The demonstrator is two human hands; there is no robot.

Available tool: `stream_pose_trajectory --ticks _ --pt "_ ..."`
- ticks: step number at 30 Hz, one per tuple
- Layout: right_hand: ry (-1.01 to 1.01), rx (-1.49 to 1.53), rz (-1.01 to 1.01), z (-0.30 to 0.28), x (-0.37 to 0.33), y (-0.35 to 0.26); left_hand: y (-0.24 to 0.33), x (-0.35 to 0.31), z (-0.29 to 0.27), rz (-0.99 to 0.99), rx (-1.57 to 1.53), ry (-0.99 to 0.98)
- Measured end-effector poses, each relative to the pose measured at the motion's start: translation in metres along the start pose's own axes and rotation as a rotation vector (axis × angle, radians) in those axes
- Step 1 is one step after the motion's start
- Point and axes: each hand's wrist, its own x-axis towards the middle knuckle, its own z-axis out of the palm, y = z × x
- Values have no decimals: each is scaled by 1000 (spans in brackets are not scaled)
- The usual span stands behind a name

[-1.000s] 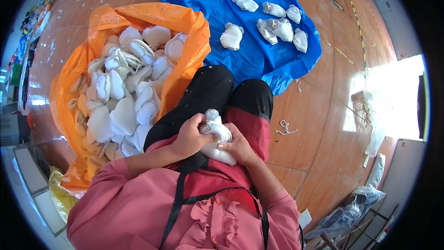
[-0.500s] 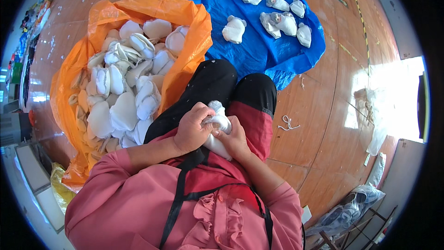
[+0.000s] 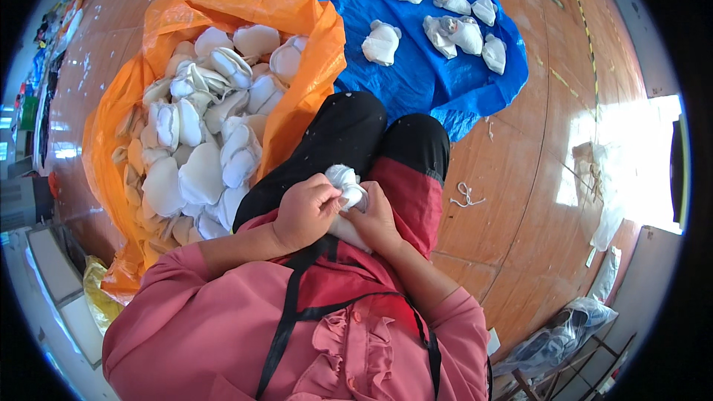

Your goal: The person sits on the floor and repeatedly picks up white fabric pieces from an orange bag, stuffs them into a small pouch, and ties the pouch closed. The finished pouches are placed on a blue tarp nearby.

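Left hand [image 3: 308, 212]: mostly closed, fingers curled in, thumb and forefinger pinching the upper part of a white bundle [image 3: 345, 184]. Right hand [image 3: 375, 219]: half closed around the same bundle from its right side; the fingers beneath are hidden. The bundle is at the lap, right of the orange sack [image 3: 323, 52] and near its lower right edge. Its lower end is partly covered by the hands.

Black trousers [image 3: 349, 119] and a red apron [image 3: 327, 275] lie right of the sack. The sack stands open, filled with white and beige rounded pieces [image 3: 199, 174].

Right of the sack's far end, a blue sheet [image 3: 416, 78] is spread; 7 white bundles [image 3: 382, 42] are counted on it, 2 of them touching. Well right of the sack, 1 white string [image 3: 466, 194] lies on the brown floor [image 3: 505, 267]. A yellow bag [image 3: 102, 295] sits just beside the sack's lower left.
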Motion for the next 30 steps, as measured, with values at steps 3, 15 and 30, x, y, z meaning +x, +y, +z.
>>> stream_pose_trajectory --ticks 3,15,30 --pt "18 -37 -51 2 1 3 0 -1 2 130 79 12" --pt "101 -113 -108 11 1 2 -15 12 -22 163 79 -208" --pt "170 -195 -209 10 1 -3 -8 25 -21 91 95 -403"
